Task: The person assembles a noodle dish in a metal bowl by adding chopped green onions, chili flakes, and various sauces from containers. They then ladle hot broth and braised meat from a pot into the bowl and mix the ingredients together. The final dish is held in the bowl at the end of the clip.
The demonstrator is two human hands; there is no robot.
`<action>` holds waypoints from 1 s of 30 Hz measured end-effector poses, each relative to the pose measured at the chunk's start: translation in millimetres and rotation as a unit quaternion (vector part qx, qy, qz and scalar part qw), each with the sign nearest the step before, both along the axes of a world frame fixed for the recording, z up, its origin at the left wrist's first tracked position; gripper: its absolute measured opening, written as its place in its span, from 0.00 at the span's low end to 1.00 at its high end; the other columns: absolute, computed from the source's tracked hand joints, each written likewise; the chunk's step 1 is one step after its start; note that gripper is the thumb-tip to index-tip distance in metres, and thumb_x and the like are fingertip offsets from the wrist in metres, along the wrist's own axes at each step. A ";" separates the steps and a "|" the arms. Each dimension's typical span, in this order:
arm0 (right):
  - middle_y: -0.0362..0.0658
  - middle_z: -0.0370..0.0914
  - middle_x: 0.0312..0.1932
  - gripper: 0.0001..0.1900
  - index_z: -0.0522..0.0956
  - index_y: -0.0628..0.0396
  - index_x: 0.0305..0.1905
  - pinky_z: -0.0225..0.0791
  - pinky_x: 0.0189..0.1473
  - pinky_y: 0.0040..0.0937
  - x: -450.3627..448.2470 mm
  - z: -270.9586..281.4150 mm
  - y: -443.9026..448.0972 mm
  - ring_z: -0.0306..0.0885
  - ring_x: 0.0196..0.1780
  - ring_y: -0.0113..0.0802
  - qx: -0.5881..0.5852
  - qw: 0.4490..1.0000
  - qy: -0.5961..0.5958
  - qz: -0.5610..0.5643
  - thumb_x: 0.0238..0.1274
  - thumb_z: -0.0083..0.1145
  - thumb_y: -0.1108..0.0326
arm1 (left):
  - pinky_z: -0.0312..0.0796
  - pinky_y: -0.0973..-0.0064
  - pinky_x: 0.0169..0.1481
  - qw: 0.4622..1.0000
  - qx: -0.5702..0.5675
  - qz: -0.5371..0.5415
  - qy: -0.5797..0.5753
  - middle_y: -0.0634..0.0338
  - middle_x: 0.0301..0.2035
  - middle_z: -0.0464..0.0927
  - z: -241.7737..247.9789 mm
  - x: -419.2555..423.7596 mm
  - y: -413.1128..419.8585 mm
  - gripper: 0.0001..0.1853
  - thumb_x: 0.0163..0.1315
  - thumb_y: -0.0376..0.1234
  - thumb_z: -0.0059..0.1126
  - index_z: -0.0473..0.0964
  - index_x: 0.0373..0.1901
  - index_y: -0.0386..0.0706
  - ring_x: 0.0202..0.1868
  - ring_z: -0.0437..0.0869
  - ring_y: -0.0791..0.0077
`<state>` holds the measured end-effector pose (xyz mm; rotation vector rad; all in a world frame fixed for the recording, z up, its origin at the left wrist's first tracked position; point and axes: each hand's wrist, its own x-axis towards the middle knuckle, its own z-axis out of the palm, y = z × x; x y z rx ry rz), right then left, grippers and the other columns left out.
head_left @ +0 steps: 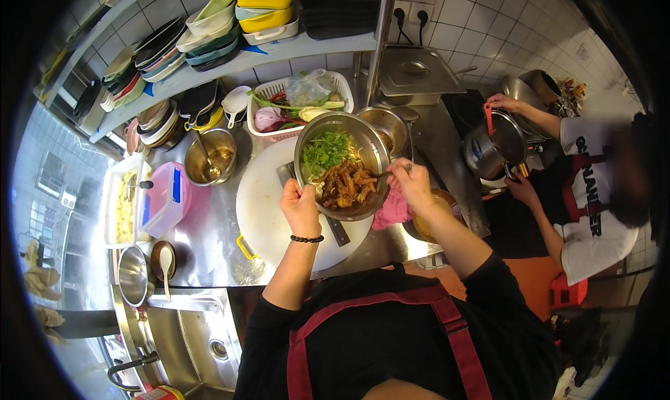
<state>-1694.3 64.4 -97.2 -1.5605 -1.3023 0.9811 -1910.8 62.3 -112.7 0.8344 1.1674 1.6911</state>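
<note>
My left hand (302,210) grips the near-left rim of a stainless steel mixing bowl (370,144), tilted above a round white cutting board (261,206). Chopped cilantro (327,151) fills the bowl's far left part. Brown braised chicken feet (349,184) lie in the near part. At the bowl's right rim, my right hand (411,182) holds a thin utensil whose far end is hidden among the food. Partly covered by the bowl, a cleaver (337,230) lies on the board. A pink cloth (393,210) is beneath my right hand.
A vegetable basket (343,80) stands behind the board. Sauce bowls (211,154) flank it, and another (435,227) sits under my right forearm. Left are a plastic container (166,201) and a sink (201,342). At right a co-worker's hands (515,182) hold a pot (492,148).
</note>
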 end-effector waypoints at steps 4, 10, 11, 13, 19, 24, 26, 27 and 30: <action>0.46 0.75 0.20 0.09 0.73 0.63 0.31 0.65 0.23 0.21 -6.8 -13.5 0.7 0.71 0.21 0.27 -0.092 0.951 0.284 -0.083 0.58 0.45 0.68 | 0.47 0.86 0.22 1.000 -0.013 -0.010 -0.024 0.72 0.16 0.55 -1.6 3.8 -0.8 0.14 0.49 0.19 0.45 0.55 0.15 0.45 0.20 0.52 0.88; 0.46 0.77 0.23 0.09 0.75 0.63 0.31 0.69 0.29 0.26 -18.7 29.5 0.8 0.76 0.26 0.30 0.106 0.991 0.065 0.050 0.58 0.47 0.69 | 0.47 0.86 0.23 1.000 -0.008 -0.013 -0.005 0.72 0.16 0.54 -5.2 1.8 0.7 0.14 0.49 0.19 0.45 0.54 0.15 0.44 0.20 0.52 0.89; 0.46 0.77 0.24 0.09 0.75 0.63 0.30 0.70 0.30 0.27 -22.4 34.6 -1.6 0.77 0.27 0.32 0.148 0.985 -0.019 0.083 0.57 0.47 0.69 | 0.47 0.86 0.23 1.000 -0.011 -0.017 -0.012 0.72 0.16 0.54 -5.8 1.7 0.9 0.15 0.49 0.19 0.45 0.54 0.15 0.44 0.20 0.52 0.89; 0.47 0.77 0.26 0.07 0.76 0.62 0.31 0.70 0.34 0.28 -17.2 44.9 0.4 0.78 0.31 0.37 0.289 0.924 -0.213 0.129 0.55 0.49 0.71 | 0.47 0.86 0.22 0.999 -0.044 -0.010 -0.014 0.72 0.16 0.54 -6.1 1.3 0.7 0.15 0.48 0.19 0.46 0.54 0.15 0.44 0.20 0.53 0.89; 0.43 0.76 0.22 0.07 0.76 0.62 0.32 0.67 0.28 0.23 -0.1 12.8 3.1 0.76 0.25 0.28 0.120 0.972 -0.197 0.045 0.57 0.48 0.72 | 0.48 0.86 0.22 1.000 -0.001 -0.011 0.001 0.72 0.16 0.55 -3.8 -2.2 -4.6 0.14 0.48 0.19 0.46 0.55 0.15 0.44 0.21 0.53 0.88; 0.45 0.74 0.18 0.10 0.73 0.61 0.29 0.64 0.23 0.19 -5.5 -16.9 0.5 0.70 0.19 0.26 -0.110 0.961 0.246 -0.068 0.57 0.45 0.66 | 0.48 0.86 0.23 1.000 -0.007 -0.010 -0.009 0.72 0.16 0.54 -5.7 -0.1 -4.9 0.15 0.49 0.19 0.46 0.54 0.15 0.44 0.21 0.52 0.88; 0.45 0.74 0.19 0.10 0.74 0.61 0.30 0.64 0.23 0.20 -8.1 -9.5 -0.7 0.70 0.20 0.26 -0.052 0.962 0.263 -0.048 0.57 0.46 0.66 | 0.47 0.86 0.22 0.999 -0.015 -0.013 -0.025 0.72 0.16 0.54 -8.9 0.2 -6.0 0.15 0.49 0.20 0.46 0.54 0.15 0.45 0.21 0.52 0.88; 0.45 0.74 0.19 0.09 0.74 0.62 0.30 0.65 0.23 0.20 -9.6 -2.3 -0.6 0.71 0.20 0.26 -0.034 0.962 0.265 -0.053 0.57 0.46 0.67 | 0.47 0.85 0.22 0.999 -0.022 -0.014 -0.033 0.72 0.16 0.54 -10.6 0.8 -6.7 0.15 0.49 0.20 0.46 0.54 0.15 0.45 0.20 0.52 0.88; 0.44 0.75 0.22 0.09 0.75 0.62 0.32 0.67 0.27 0.22 -15.1 23.9 -8.6 0.74 0.25 0.28 0.059 0.991 0.111 0.043 0.57 0.47 0.69 | 0.47 0.84 0.20 1.000 -0.018 -0.006 -0.023 0.72 0.15 0.53 -15.2 0.2 -4.8 0.15 0.49 0.20 0.46 0.54 0.14 0.45 0.19 0.52 0.88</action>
